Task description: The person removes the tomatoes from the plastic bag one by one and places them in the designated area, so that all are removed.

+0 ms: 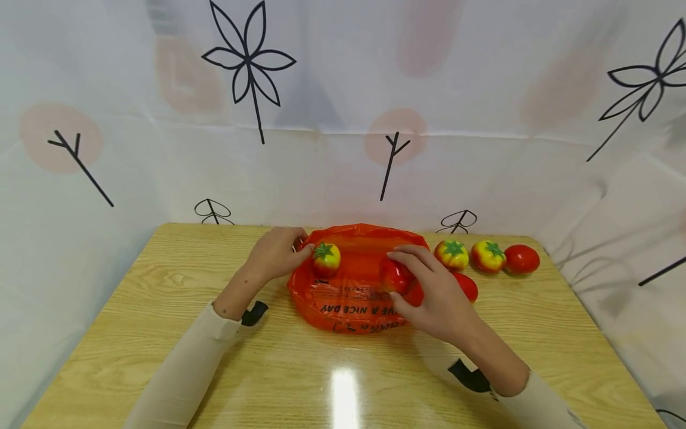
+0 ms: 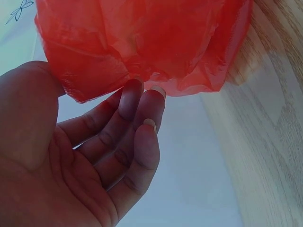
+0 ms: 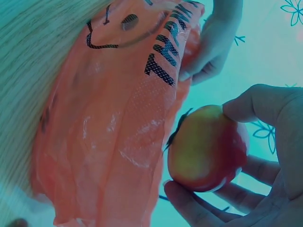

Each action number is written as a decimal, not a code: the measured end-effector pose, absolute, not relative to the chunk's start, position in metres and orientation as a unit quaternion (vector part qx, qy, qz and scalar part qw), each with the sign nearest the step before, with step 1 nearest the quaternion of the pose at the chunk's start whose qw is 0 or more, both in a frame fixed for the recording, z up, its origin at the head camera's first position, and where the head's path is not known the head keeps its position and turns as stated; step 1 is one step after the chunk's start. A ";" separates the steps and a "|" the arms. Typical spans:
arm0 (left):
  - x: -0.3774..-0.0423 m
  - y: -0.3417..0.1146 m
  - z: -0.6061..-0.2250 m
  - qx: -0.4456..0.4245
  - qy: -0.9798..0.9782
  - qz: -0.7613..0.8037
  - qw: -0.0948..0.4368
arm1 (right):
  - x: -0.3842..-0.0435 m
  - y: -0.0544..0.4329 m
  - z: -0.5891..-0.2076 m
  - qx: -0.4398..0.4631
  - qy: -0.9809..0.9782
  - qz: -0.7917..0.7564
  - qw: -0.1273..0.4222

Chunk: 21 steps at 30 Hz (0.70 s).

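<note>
On the table stands a red plastic bag [image 1: 343,304] with its mouth held wide and black printing on its front. My left hand [image 1: 276,253] grips its left rim; in the left wrist view, the curled fingers [image 2: 147,146] meet the bag's edge. A red-and-yellow toy tomato [image 1: 327,259] with a green top shows at the bag's left side, near my left thumb. Over the right part of the bag's mouth, my right hand [image 1: 434,292] holds another toy tomato [image 3: 208,149] between thumb and fingertips, its green top turned toward the bag.
Right of the bag lie two yellow-red tomatoes with green tops, one [image 1: 452,256] beside the other [image 1: 488,256]. A red tomato [image 1: 522,259] sits at the end of that row, and another [image 1: 466,286] is partly behind my right hand. A patterned white cloth [image 1: 332,173] hangs behind the wooden table [image 1: 257,369].
</note>
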<state>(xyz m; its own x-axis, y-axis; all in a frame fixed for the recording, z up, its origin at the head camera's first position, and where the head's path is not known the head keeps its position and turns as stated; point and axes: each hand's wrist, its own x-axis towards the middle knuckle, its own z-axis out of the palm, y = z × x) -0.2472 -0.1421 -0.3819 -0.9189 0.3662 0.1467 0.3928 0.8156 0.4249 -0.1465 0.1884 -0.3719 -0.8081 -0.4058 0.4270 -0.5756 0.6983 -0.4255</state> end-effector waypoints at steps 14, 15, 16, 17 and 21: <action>-0.248 -0.142 -0.383 -0.205 -0.952 -0.227 0.030 | -0.140 0.210 -0.374 0.250 -0.913 0.277 0.167; -0.248 -0.142 -0.383 -0.205 -0.952 -0.227 0.030 | -0.139 0.213 -0.374 0.248 -0.913 0.275 0.169; -0.248 -0.142 -0.383 -0.205 -0.952 -0.227 0.030 | -0.139 0.216 -0.375 0.245 -0.915 0.271 0.171; -0.248 -0.142 -0.384 -0.204 -0.952 -0.227 0.030 | -0.138 0.219 -0.375 0.243 -0.916 0.267 0.174; -0.248 -0.143 -0.384 -0.203 -0.952 -0.227 0.030 | -0.136 0.230 -0.376 0.227 -0.924 0.247 0.185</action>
<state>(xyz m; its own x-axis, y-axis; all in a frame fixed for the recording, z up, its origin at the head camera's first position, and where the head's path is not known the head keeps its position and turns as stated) -0.2484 -0.1427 -0.3843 -0.9160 0.3721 0.1501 0.3998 0.8146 0.4203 -0.1365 0.2300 -0.3763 -0.8282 -0.3285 0.4541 -0.5113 0.7747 -0.3721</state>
